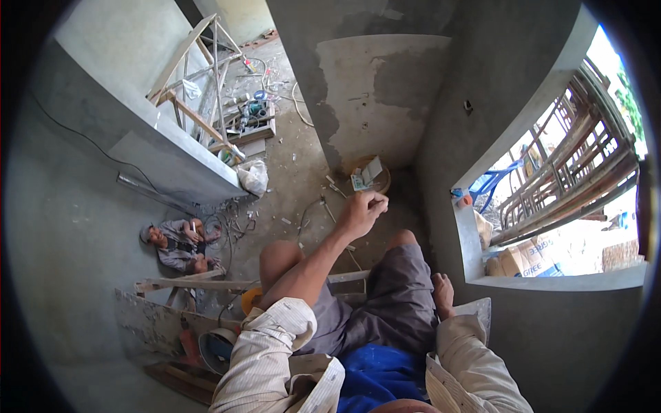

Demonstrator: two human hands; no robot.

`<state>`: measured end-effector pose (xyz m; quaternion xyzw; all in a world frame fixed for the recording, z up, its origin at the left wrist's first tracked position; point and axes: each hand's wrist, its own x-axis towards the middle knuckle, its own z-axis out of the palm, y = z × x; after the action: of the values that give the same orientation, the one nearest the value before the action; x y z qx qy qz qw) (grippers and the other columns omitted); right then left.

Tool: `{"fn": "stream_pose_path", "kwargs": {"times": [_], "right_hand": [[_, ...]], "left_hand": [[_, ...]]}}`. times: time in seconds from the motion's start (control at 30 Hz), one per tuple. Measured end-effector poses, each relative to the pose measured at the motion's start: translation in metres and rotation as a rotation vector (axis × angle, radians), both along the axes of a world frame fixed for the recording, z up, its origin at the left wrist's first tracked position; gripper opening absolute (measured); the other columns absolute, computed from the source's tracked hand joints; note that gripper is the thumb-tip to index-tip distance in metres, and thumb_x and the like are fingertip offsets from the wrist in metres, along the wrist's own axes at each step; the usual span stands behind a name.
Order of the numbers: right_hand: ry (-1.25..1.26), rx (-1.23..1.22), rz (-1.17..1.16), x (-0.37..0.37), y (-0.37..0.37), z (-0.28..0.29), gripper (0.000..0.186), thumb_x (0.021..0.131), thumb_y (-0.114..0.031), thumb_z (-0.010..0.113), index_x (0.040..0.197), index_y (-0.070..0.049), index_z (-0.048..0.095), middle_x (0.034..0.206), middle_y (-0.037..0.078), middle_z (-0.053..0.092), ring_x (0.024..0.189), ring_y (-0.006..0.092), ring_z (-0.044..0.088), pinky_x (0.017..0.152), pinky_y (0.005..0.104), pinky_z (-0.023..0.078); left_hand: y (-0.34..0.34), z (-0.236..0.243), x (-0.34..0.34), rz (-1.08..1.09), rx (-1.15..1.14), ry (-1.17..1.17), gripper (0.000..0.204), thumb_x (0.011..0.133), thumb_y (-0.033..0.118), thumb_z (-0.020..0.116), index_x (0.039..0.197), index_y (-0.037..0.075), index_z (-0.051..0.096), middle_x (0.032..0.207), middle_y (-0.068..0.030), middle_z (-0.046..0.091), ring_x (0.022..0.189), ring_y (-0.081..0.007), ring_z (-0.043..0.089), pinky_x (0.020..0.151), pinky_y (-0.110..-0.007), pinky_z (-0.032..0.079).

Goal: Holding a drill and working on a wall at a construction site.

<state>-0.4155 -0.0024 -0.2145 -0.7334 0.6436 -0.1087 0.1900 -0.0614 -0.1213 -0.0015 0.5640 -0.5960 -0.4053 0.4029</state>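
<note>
My left hand [363,212] reaches forward over the floor past my left knee, its fingers curled inward. What those fingers hold, if anything, is hidden. Beyond and below the hand is a round woven basket [387,183] with a white box or packet [372,169] in it. My right hand [443,294] rests low beside my right thigh, at the edge of a pale flat board [484,313]. Its fingers are partly hidden, so their grip does not show.
A co-worker [180,242] sits on the floor at left beside loose cables. Wooden scaffold rails [196,283] run below me. A tool-filled wooden tray [260,131], a trestle frame [196,115] and a white bag [254,177] stand farther off. A window opening [469,248] is at right.
</note>
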Motion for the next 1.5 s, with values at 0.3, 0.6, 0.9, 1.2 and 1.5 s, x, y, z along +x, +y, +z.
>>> {"fn": "stream_pose_path", "kwargs": {"times": [0.3, 0.6, 0.9, 1.2, 1.5], "right_hand": [[-0.220, 0.244, -0.271, 0.003, -0.017, -0.043, 0.026, 0.086, -0.027, 0.062, 0.088, -0.003, 0.069, 0.091, 0.024, 0.068, 0.089, 0.0410, 0.064, 0.080, 0.0479, 0.049], [-0.116, 0.417, -0.504, 0.013, -0.033, -0.057, 0.045, 0.096, -0.047, 0.050, 0.102, -0.006, 0.069, 0.100, 0.024, 0.068, 0.098, 0.0445, 0.064, 0.081, 0.0541, 0.050], [-0.155, 0.389, -0.429, 0.011, -0.031, -0.051, 0.044, 0.096, -0.043, 0.052, 0.096, -0.002, 0.068, 0.093, 0.025, 0.067, 0.091, 0.0456, 0.063, 0.074, 0.0537, 0.048], [-0.174, 0.365, -0.381, 0.005, -0.029, -0.077, 0.043, 0.095, -0.043, 0.052, 0.098, -0.004, 0.069, 0.095, 0.025, 0.068, 0.095, 0.0454, 0.063, 0.077, 0.0536, 0.050], [-0.209, 0.393, -0.385, 0.016, -0.033, -0.070, 0.031, 0.088, -0.027, 0.051, 0.097, -0.004, 0.069, 0.097, 0.027, 0.067, 0.097, 0.0457, 0.064, 0.080, 0.0535, 0.051]], "left_hand": [[-0.004, -0.031, 0.016, 0.020, 0.088, -0.322, 0.025, 0.081, 0.024, 0.079, 0.084, 0.001, 0.071, 0.077, -0.0082, 0.071, 0.069, -0.0144, 0.066, 0.064, -0.030, 0.051], [0.012, -0.037, 0.013, 0.010, 0.187, -0.452, 0.033, 0.080, 0.034, 0.078, 0.079, 0.003, 0.068, 0.074, -0.0117, 0.068, 0.067, -0.0237, 0.067, 0.062, -0.037, 0.049], [0.012, 0.018, 0.001, -0.030, 0.131, -0.574, 0.032, 0.082, 0.031, 0.076, 0.081, 0.002, 0.063, 0.076, -0.0141, 0.068, 0.071, -0.0304, 0.067, 0.064, -0.041, 0.050], [0.067, 0.062, 0.027, 0.174, -0.202, -0.733, 0.026, 0.082, 0.028, 0.076, 0.083, 0.004, 0.065, 0.118, -0.0124, 0.068, 0.116, -0.0321, 0.061, 0.097, -0.041, 0.046], [0.140, 0.040, 0.011, 0.537, -0.106, -0.056, 0.030, 0.089, 0.027, 0.073, 0.088, 0.000, 0.059, 0.135, -0.0206, 0.058, 0.124, -0.0235, 0.056, 0.101, -0.034, 0.043]]}}
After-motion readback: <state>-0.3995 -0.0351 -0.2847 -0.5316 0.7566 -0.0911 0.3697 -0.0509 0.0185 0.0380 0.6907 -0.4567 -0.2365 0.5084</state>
